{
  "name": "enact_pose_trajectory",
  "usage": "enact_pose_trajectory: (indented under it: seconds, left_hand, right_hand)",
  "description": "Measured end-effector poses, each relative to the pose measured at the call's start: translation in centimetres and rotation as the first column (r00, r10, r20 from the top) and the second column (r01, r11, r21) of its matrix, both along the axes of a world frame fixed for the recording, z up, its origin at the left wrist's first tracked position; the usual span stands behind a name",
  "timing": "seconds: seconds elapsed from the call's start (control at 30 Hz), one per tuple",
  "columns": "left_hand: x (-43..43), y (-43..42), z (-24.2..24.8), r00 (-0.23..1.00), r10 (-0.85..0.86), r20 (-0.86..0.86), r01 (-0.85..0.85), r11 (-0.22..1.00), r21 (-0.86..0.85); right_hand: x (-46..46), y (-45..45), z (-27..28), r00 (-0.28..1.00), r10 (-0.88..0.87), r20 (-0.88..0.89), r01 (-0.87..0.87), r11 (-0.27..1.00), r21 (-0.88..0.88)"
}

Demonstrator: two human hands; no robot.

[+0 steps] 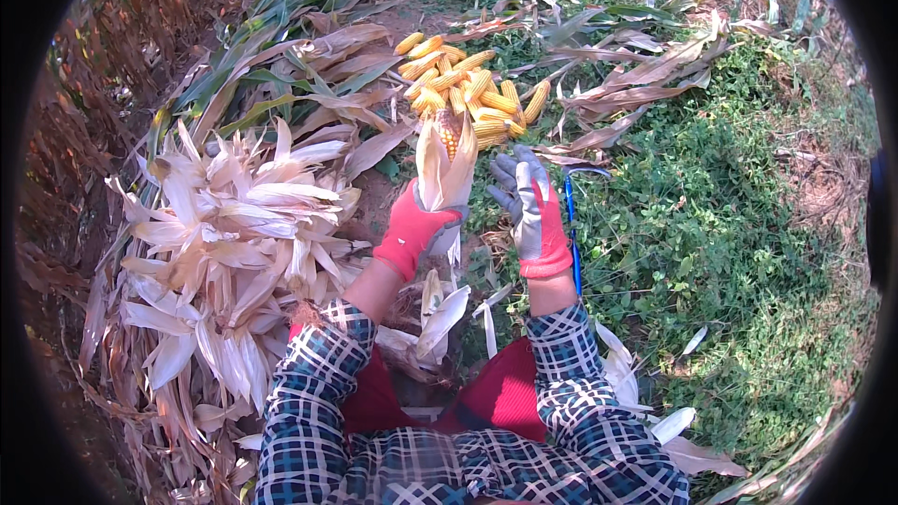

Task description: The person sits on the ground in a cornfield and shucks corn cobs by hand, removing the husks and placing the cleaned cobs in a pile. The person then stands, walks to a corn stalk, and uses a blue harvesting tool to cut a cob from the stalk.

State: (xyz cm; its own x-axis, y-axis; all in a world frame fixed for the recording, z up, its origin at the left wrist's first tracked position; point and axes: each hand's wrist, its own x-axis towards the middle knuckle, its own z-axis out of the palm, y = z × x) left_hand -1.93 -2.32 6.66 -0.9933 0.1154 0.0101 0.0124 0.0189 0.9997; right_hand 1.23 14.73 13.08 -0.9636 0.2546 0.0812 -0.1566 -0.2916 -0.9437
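My left hand [428, 224], in a red and grey work glove, grips the lower end of a partly husked corn ear [449, 135]. Pale husk leaves [443, 179] still wrap the ear's sides, while yellow and reddish kernels show between them near the top. To the right, my gloved right hand [530, 207] is raised with its fingers apart and nothing in it. Just beyond the held ear lies a pile of bare yellow corn ears [484, 88]. A tool with a blue handle [572, 224] and a thin curved metal end, apparently a sickle, lies beside my right hand.
A large heap of stripped husks [238, 245] lies to my left. Cut corn stalks and leaves [631, 81] spread across the far ground. Low green plants [701, 224] cover the right side. Dry standing plants [126, 49] line the far left. Loose husks [442, 322] lie before my knees.
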Motion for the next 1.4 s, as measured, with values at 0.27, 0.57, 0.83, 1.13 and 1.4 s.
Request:
enact_pose_trajectory:
  seconds: [0.27,0.57,0.83,1.13,1.4]
  left_hand:
    - [0.3,2.5,-2.0,0.979,-0.085,-0.183,0.039,0.970,-0.241]
    - [-2.4,2.1,-5.4,0.964,-0.261,0.039,0.228,0.899,0.373]
    - [-4.6,1.5,-2.0,0.979,0.039,0.199,-0.176,0.654,0.736]
    - [-8.8,-3.6,-3.9,0.898,0.436,0.064,-0.440,0.888,0.131]
    - [-5.0,1.2,-2.9,0.928,0.300,0.221,-0.356,0.891,0.281]
  right_hand:
    - [-2.0,-1.4,-5.4,0.988,-0.156,0.003,0.156,0.983,-0.100]
    - [-4.1,-1.2,-8.0,0.991,0.127,0.030,-0.056,0.623,-0.780]
    - [-3.2,-3.4,-7.3,0.600,0.559,-0.572,-0.702,0.025,-0.712]
    - [-1.2,-2.4,-5.9,0.551,0.833,0.044,-0.831,0.553,-0.058]
    - [-1.5,-4.0,-6.6,0.910,0.414,0.011,-0.409,0.893,0.185]
